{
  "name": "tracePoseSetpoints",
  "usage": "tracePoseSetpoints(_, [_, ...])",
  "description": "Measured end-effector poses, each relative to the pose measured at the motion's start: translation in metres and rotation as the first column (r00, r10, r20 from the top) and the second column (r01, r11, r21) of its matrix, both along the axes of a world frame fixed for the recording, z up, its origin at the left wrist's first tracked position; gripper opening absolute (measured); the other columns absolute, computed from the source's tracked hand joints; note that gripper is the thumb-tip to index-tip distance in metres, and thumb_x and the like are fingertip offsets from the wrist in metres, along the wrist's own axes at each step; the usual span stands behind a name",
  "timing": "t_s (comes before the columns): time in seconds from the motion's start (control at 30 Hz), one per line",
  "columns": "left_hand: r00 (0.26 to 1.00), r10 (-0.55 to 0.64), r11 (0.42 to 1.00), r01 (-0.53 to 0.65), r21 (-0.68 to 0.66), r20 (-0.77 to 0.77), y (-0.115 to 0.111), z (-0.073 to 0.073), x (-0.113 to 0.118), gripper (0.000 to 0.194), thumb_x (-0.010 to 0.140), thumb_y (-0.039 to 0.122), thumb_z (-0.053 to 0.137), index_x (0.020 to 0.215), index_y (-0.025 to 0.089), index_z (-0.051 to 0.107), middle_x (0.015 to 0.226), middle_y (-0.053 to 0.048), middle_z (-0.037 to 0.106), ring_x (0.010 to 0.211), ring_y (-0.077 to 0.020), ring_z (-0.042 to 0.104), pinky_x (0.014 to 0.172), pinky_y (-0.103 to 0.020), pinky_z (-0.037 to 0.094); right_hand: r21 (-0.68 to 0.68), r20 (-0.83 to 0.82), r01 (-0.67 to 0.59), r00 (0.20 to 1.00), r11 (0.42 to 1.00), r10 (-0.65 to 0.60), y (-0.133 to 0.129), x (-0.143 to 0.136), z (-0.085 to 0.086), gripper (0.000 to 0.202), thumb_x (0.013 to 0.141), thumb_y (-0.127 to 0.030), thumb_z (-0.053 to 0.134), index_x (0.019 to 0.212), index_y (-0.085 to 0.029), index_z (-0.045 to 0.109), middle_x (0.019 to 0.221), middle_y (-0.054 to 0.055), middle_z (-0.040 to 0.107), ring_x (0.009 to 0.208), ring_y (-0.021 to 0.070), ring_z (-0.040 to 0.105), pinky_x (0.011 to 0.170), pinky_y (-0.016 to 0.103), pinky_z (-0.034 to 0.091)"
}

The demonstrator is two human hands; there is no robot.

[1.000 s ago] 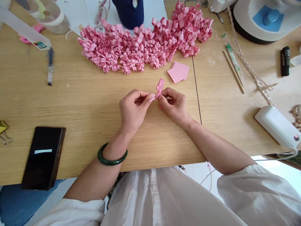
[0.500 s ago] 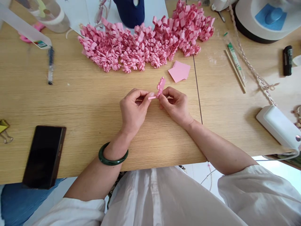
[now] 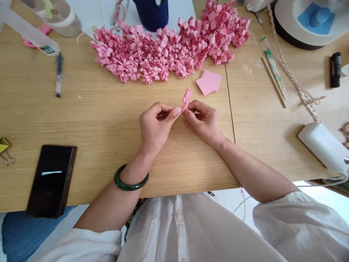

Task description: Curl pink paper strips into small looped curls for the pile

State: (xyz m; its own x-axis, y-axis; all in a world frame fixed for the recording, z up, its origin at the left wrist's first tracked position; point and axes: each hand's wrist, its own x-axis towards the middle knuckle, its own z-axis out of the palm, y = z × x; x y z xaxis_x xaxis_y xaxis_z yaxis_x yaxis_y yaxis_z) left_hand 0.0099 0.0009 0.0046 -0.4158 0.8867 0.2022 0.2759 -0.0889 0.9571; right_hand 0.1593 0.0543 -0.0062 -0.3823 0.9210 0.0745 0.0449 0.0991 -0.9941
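Between my fingertips stands a small piece of fringed pink paper (image 3: 187, 98), with little curled loops along its left edge. My right hand (image 3: 205, 120) pinches its lower right side between thumb and forefinger. Thumb and forefinger of my left hand (image 3: 156, 125) are pressed together at the paper's lower left end, where the thumb covers the strip they grip. Just beyond my right hand lie several flat pink paper squares (image 3: 208, 83), loosely stacked. A long heap of curled pink paper flowers (image 3: 163, 54) spreads behind them.
A phone (image 3: 51, 182) lies at the front left edge, its screen showing a white bar. A pen (image 3: 59, 74) and pink scissors (image 3: 29, 42) are at the left. Wooden sticks (image 3: 274, 83), a marker (image 3: 335, 69), a braided cord (image 3: 291, 76) and a white box-shaped device (image 3: 324, 145) occupy the right.
My left thumb has moved slightly right, up to the fringed paper, and now covers the narrow strip that stuck out before. The phone screen now shows a white bar.
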Motion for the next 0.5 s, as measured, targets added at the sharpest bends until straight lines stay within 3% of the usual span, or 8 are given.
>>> tracePoseSetpoints(0.27, [1.000,0.016,1.000,-0.016,0.006,0.021,-0.0005,0.0002,0.0025,0.020,0.085,0.031,0.084,0.072,0.020,0.072,0.069,0.003,0.070,0.063,-0.0109,0.060,0.059,-0.023,0.047,0.003,-0.007,0.005,1.000,1.000,-0.005,-0.0014,-0.0010,0.0023,0.060,0.082,-0.078,0.075,0.081,-0.019,0.065,0.080,0.000,0.061,0.068,0.0110,0.053,0.056,0.025,0.047])
tracePoseSetpoints(0.5, [0.997,-0.011,1.000,0.010,0.015,0.077,-0.0010,-0.0041,0.0026,0.016,0.087,0.031,0.083,0.077,0.021,0.075,0.073,0.002,0.073,0.066,-0.0120,0.064,0.063,-0.024,0.050,-0.022,-0.030,-0.030,0.999,0.999,0.029,-0.0016,0.0004,0.0075,0.060,0.085,-0.078,0.073,0.084,-0.018,0.067,0.082,0.001,0.062,0.069,0.0108,0.055,0.056,0.025,0.046])
